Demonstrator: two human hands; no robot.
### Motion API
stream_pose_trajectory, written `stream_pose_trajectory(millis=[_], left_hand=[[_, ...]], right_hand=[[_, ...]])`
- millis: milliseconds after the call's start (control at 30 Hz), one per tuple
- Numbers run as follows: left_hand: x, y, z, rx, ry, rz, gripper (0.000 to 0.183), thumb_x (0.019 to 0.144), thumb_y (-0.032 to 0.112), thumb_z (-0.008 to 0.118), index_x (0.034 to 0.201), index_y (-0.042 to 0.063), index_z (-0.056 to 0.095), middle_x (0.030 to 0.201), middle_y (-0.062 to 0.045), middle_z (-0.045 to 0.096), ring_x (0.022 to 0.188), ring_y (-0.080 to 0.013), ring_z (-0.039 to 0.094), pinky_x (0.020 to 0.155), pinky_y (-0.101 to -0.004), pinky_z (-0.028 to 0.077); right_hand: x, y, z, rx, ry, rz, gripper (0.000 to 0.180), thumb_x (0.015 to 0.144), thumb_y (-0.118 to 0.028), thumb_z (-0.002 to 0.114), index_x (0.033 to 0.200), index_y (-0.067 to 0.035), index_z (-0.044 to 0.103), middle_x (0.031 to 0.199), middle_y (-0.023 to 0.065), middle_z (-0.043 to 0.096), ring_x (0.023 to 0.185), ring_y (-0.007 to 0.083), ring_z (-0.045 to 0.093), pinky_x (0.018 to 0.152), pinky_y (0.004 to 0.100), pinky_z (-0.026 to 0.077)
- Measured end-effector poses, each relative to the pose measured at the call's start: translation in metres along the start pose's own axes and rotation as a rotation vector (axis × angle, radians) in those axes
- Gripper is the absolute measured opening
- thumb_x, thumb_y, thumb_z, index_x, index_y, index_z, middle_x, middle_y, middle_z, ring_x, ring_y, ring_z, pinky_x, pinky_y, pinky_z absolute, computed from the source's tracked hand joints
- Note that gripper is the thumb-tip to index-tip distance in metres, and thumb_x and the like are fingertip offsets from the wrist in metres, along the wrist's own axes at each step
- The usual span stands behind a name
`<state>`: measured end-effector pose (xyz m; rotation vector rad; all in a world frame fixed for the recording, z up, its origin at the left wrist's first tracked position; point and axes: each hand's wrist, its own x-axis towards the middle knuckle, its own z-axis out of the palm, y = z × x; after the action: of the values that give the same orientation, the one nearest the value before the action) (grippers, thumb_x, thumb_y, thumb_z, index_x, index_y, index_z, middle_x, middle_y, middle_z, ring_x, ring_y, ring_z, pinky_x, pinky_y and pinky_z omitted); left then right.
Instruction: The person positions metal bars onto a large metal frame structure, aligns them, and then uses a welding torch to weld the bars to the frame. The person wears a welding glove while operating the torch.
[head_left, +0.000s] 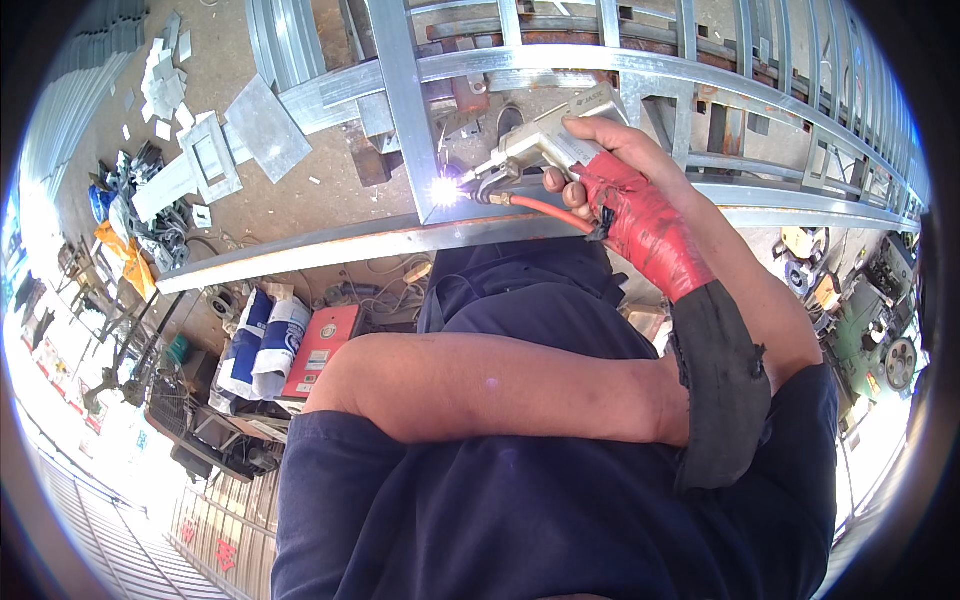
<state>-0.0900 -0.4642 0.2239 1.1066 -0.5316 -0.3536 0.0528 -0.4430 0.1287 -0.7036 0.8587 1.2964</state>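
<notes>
My right hand (619, 146) grips a silver handheld welding torch (559, 135), whose grip is wrapped in red tape. A thick black cable cover (720, 375) runs down from the taped part, and an orange-red hose (551, 211) joins near the nozzle. Bright light and sparks flare at the torch tip, on a corner of a galvanized steel frame (403, 112). There an upright tube meets the long near tube (330, 251). My left forearm lies across my torso; its hand is hidden at the black cable cover, so what it holds does not show.
Galvanized steel bars (750, 75) fill the upper right. Flat metal plates (268, 127) and offcuts lie at upper left. Below left stand a red machine (322, 349) and blue-and-white packages (279, 345). A green machine (862, 330) is at right. My shoe (510, 120) shows beyond the near tube.
</notes>
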Motion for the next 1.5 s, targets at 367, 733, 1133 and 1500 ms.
stream_pose_trajectory(millis=[367,733,1133,1500], left_hand=[[-0.013,0.004,-0.005,-0.019,0.015,-0.010,0.021,0.098,0.016,0.052,0.110,0.007,0.067,0.114,-0.011,0.068,0.110,-0.0266,0.063,0.098,-0.0404,0.049],[-0.018,-0.004,-0.006,-0.006,0.006,-0.043,0.020,0.098,0.016,0.052,0.109,0.007,0.068,0.113,-0.011,0.068,0.109,-0.0269,0.063,0.097,-0.0406,0.050],[-0.074,0.006,-0.041,0.141,-0.650,-0.333,0.029,0.085,0.026,0.069,0.104,0.004,0.072,0.106,-0.014,0.074,0.103,-0.0304,0.069,0.086,-0.0417,0.054],[-0.216,0.036,-0.185,-0.701,-0.382,-1.151,0.045,0.076,0.005,0.086,0.117,0.003,0.068,0.109,-0.004,0.072,0.102,-0.0139,0.066,0.092,-0.0307,0.052]], right_hand=[[-0.002,0.003,-0.003,-0.066,-0.008,-0.013,0.040,0.100,-0.027,0.063,0.117,0.008,0.055,0.096,0.0221,0.067,0.075,0.0263,0.069,0.061,0.0362,0.057],[-0.016,0.001,-0.002,-0.136,0.092,-0.050,0.043,0.100,-0.034,0.062,0.121,0.003,0.057,0.096,0.0198,0.070,0.061,0.0189,0.067,0.051,0.0322,0.056],[-0.099,0.043,0.021,-0.396,0.278,-0.509,0.049,0.104,-0.041,0.050,0.122,0.003,0.060,0.093,0.0179,0.069,0.051,0.0134,0.063,0.042,0.0253,0.053],[-0.042,0.243,0.127,-0.332,0.724,-1.213,0.050,0.099,-0.035,0.067,0.134,-0.001,0.058,0.111,0.0148,0.069,0.078,0.0147,0.066,0.068,0.0285,0.054]])
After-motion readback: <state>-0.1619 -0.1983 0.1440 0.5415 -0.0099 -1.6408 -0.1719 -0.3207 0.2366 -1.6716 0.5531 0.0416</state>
